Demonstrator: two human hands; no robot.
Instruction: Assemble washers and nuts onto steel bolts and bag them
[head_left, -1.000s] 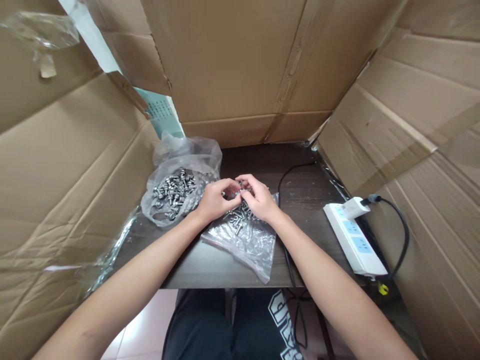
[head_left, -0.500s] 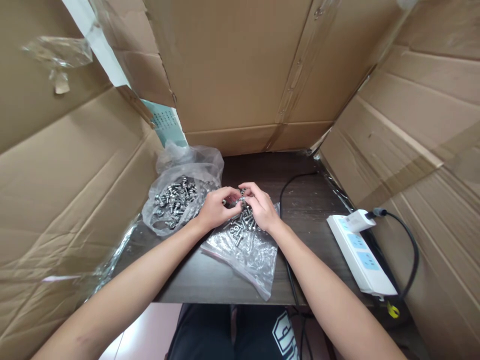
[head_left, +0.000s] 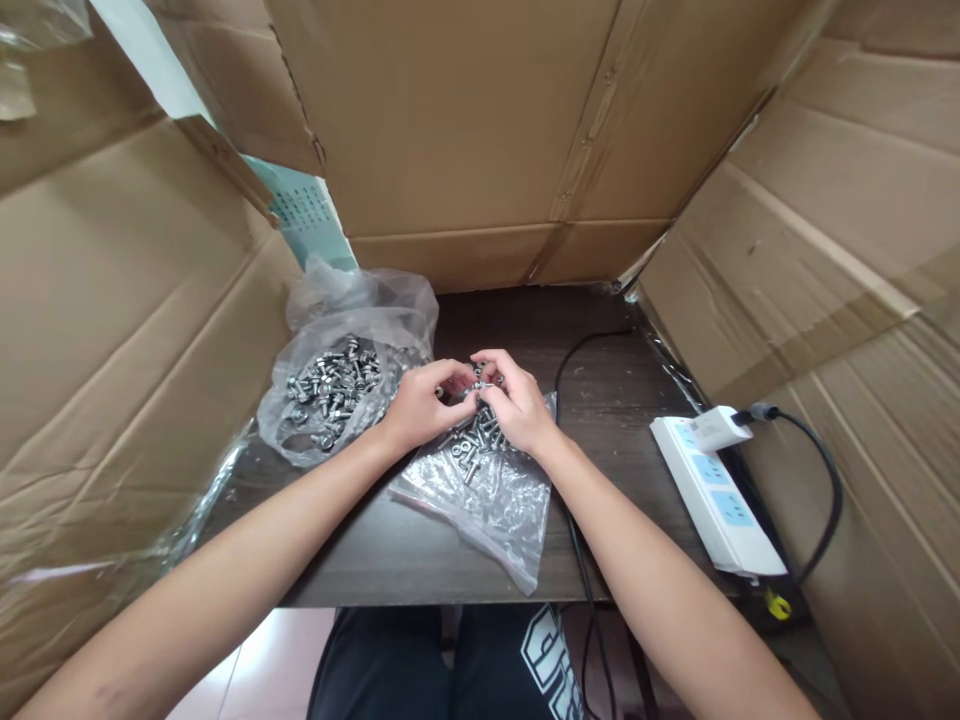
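Since the earlier frames my view has swung slightly, so the loose bag and the power strip sit a little differently in frame; my hands have stayed together over the flat bag. I hold a small metal screw (head_left: 480,383) between both sets of fingertips, above the far end of the flat bag and near the middle of the table. My left hand (head_left: 421,405) pinches it from the left, fingers curled and pressed together. My right hand (head_left: 516,403) pinches it from the right, thumb and forefinger closed on it. Whether a second part sits on the screw, I cannot tell.

Under my hands lies a flat clear plastic bag (head_left: 487,490) carrying a small cluster of screws (head_left: 471,447). Just to the left, a crumpled open bag (head_left: 352,340) holds a larger heap of screws (head_left: 330,385). Both rest on the dark wooden table (head_left: 615,400). A black cable (head_left: 574,360) runs across the table beside my right wrist. A white power strip (head_left: 716,495) lies at the right edge, well apart. Cardboard walls (head_left: 465,130) enclose the table on three sides.
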